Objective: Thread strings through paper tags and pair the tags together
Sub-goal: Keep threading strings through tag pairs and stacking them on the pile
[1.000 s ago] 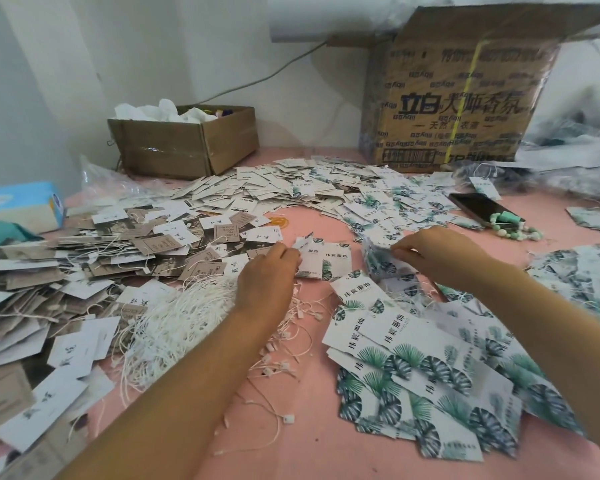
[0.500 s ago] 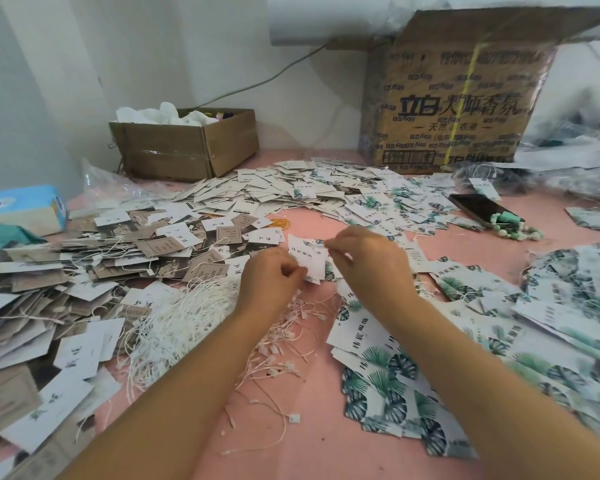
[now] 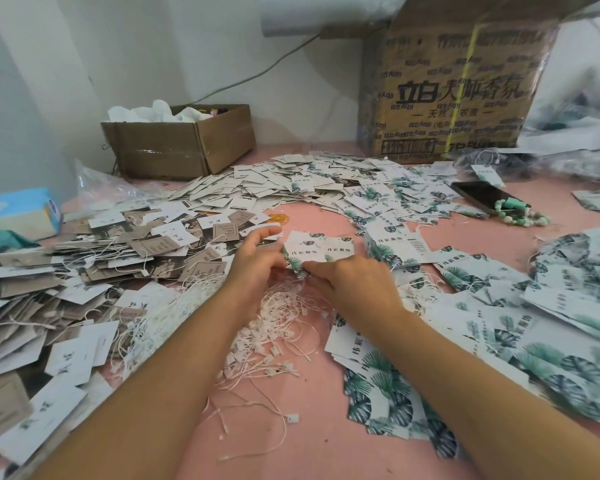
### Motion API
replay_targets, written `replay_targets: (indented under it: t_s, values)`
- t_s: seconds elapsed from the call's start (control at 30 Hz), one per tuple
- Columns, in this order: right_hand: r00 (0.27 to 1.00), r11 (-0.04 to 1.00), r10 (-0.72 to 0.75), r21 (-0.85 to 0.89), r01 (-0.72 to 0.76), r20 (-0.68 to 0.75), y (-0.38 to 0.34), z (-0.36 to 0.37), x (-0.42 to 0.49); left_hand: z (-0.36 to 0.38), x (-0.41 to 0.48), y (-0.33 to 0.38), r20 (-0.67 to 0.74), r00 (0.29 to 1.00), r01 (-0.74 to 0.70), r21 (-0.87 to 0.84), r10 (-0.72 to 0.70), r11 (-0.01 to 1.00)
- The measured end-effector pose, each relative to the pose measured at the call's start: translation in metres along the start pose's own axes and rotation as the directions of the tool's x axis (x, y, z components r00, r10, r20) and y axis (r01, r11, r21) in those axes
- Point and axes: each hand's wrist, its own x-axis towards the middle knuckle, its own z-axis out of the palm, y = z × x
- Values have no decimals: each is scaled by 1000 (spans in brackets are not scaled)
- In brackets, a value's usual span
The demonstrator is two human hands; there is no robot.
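paper tags (image 3: 317, 249), two side by side, are held just above the pink desk (image 3: 326, 427) at the middle of the view. each is white, with black characters printed across it and green and dark teal leaf prints at the lower corners. the left edge of the pair is pinched by the curled fingers (image 3: 269, 233) of the left hand (image 3: 257, 265). the lower edge is gripped by the right hand (image 3: 354, 289), whose fingers are clamped together on it. whether a string is passed through them cannot be told. white strings (image 3: 284, 317) with small plastic ends are heaped on the desk under and beside both wrists. more leaf-printed tags (image 3: 499, 341) are spread to the right and behind, and white and brown tags (image 3: 84, 271) are piled to the left. a black phone (image 3: 482, 197) and a green bead bracelet (image 3: 520, 218) lie at the far right. a small cardboard box (image 3: 181, 147) and a large printed box (image 3: 458, 91) stand at the back.
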Motion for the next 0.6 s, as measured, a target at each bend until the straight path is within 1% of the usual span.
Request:
replay_targets:
  t_s: [0.23, 0.3, 0.4, 0.43, 0.5, 0.53, 0.6]
  values:
    - [999, 998, -16, 52, 18, -27, 0, 1, 0, -2, 1, 0, 100, 995, 22, -80, -14, 997]
    - [999, 997, -31, 69, 33, -39, 0, 1, -1, -2, 0, 1, 109, 994, 36, -95, -25, 995]
    - [997, 993, -69, 95, 73, -35, 0, 0, -1, -2, -3, 3, 176, 984, 46, -120, -24, 992]
    - [997, 992, -76, 101, 78, -27, 0, 0, -1, -2, -3, 4, 174, 984, 54, -124, -32, 991]
    - [996, 987, -83, 137, 86, -28, 0, -1, -2, -2, -3, 3, 127, 991, 66, -116, -51, 991]
    - [995, 980, -88, 175, 94, -41, -1, -2, -2, -2, -2, 2, 104, 993, 60, -104, -49, 993]
    - [993, 943, -73, 317, 98, -89, -2, -2, -3, -1, -2, 0, 90, 996, 37, -100, -28, 994]
